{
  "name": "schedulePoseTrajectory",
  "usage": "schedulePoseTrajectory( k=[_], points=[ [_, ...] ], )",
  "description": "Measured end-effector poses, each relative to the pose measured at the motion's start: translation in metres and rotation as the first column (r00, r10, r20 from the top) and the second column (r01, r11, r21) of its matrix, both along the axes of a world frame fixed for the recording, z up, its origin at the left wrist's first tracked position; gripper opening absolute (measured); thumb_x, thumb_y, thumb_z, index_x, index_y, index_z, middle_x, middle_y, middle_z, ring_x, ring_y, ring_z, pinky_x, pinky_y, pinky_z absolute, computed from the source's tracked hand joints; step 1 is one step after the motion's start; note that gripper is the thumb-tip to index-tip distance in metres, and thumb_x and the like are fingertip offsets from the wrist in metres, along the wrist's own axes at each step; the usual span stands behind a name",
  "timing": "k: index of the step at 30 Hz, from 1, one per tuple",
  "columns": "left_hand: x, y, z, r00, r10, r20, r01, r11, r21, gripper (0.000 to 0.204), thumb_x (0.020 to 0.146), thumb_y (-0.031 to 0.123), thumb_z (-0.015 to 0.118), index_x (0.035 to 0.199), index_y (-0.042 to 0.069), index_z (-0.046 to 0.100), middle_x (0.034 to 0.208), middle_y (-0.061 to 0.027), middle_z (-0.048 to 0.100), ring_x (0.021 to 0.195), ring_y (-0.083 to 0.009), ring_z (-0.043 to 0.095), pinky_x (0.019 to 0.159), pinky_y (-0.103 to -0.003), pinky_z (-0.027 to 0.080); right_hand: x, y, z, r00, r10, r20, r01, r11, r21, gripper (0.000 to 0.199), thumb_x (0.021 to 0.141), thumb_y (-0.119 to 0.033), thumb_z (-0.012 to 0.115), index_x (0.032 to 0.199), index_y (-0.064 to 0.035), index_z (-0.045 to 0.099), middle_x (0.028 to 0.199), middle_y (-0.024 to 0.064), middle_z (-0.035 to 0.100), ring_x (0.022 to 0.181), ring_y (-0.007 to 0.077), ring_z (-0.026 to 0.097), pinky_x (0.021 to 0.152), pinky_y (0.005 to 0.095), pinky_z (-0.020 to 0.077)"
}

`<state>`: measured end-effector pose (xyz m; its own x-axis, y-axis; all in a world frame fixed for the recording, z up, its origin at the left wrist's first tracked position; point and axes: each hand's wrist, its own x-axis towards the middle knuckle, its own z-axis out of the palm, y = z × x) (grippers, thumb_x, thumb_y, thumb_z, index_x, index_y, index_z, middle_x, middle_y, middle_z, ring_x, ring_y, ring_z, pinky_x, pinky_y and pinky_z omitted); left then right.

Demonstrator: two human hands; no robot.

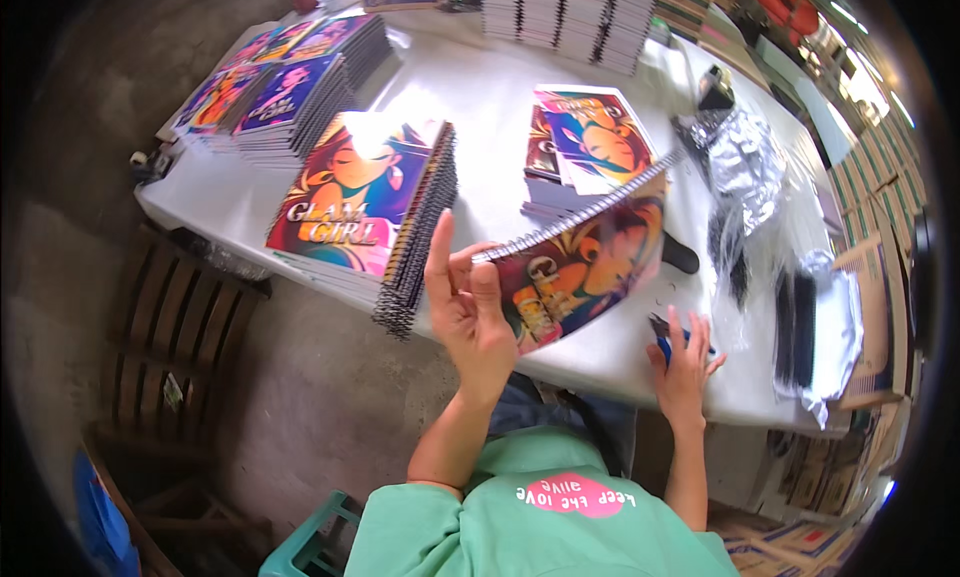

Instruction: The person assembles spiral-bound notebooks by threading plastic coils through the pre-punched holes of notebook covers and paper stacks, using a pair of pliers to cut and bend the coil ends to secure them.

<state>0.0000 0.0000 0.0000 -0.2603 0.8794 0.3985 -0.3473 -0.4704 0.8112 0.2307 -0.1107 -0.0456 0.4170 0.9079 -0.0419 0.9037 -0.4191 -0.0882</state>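
My left hand (471,317) pinches one end of a spiral-bound notebook (585,267) with a colourful illustrated cover. The notebook is lifted off the table and tilted, its wire spine running along the far edge. At the right, my right hand (686,365) lies over blue-handled pliers (662,343) on the white table (470,162). Its fingers are spread, and the pliers' dark jaws point away from me. Left of the held notebook stands a stack of bound notebooks (350,192), dark coils showing along its right side. Beyond it lies a pile of loose covers and pages (600,137).
More notebook stacks (285,87) fill the far left, and a tall stack (570,17) stands at the back. Crumpled clear plastic (745,167), a pack of black coils (797,327) and cardboard boxes (868,317) line the right. A wooden chair (175,327) and green stool (315,537) are at the left.
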Motion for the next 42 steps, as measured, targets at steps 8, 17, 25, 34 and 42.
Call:
schedulePoseTrajectory(
  k=[8, 17, 25, 34, 42],
  points=[
    [-0.048, -0.014, 0.063, 0.952, 0.19, 0.238, -0.247, 0.94, 0.237, 0.036, 0.095, 0.005, 0.043, 0.13, -0.001, 0.037, 0.107, -0.0105, 0.053, 0.091, -0.0117, 0.056, 0.084, -0.026, 0.046, -0.06, 0.095, 0.076, -0.143, 0.734, -0.663, 0.431, 0.65, 0.626, 0.062, 0.084, -0.008, 0.063, 0.138, -0.0054, 0.032, 0.115, 0.0075, 0.054, 0.098, 0.0153, 0.056, 0.076, 0.0278, 0.0483],
    [-0.154, 0.026, 0.087, 0.83, 0.52, -0.202, -0.493, 0.854, 0.169, 0.033, 0.094, 0.017, 0.052, 0.123, 0.002, 0.053, 0.114, -0.0079, 0.057, 0.103, -0.0104, 0.05, 0.094, -0.028, 0.036, -0.146, 0.272, 0.18, -0.34, 0.74, -0.58, 0.202, 0.66, 0.724, 0.049, 0.082, -0.009, 0.067, 0.127, -0.0056, 0.048, 0.098, 0.0063, 0.063, 0.078, 0.0099, 0.06, 0.064, 0.0231, 0.0499],
    [-0.186, 0.061, 0.026, 0.809, 0.483, -0.336, -0.525, 0.85, -0.044, 0.054, 0.094, 0.04, 0.048, 0.13, 0.0, 0.045, 0.131, -0.0125, 0.048, 0.122, -0.0208, 0.042, 0.105, -0.034, 0.026, -0.209, 0.281, 0.284, -0.274, 0.878, -0.393, -0.809, 0.011, 0.588, 0.019, 0.078, -0.015, 0.066, 0.092, -0.0022, 0.068, 0.079, 0.0045, 0.067, 0.072, 0.01, 0.064, 0.066, 0.0228, 0.0516],
    [-0.169, 0.071, 0.002, 0.912, 0.367, -0.182, -0.388, 0.917, -0.092, 0.067, 0.095, 0.054, 0.033, 0.13, -0.002, 0.042, 0.127, -0.0147, 0.046, 0.116, -0.0222, 0.045, 0.099, -0.032, 0.033, -0.224, 0.333, 0.176, -0.038, 0.976, -0.213, -0.689, 0.129, 0.713, 0.037, 0.081, -0.034, 0.067, 0.109, -0.0094, 0.066, 0.098, 0.0079, 0.068, 0.089, 0.0152, 0.063, 0.079, 0.0301, 0.0495],
    [-0.157, 0.106, -0.01, 0.874, 0.487, 0.001, -0.487, 0.874, 0.0, 0.036, 0.099, 0.03, 0.039, 0.105, -0.003, 0.051, 0.099, -0.0114, 0.057, 0.09, -0.0156, 0.055, 0.08, -0.027, 0.045, -0.192, 0.325, 0.053, 0.062, 0.674, -0.736, 0.234, 0.707, 0.667, 0.056, 0.094, -0.049, 0.043, 0.098, 0.0024, 0.066, 0.082, 0.0133, 0.068, 0.077, 0.0149, 0.063, 0.073, 0.0257, 0.0486]
  ],
)
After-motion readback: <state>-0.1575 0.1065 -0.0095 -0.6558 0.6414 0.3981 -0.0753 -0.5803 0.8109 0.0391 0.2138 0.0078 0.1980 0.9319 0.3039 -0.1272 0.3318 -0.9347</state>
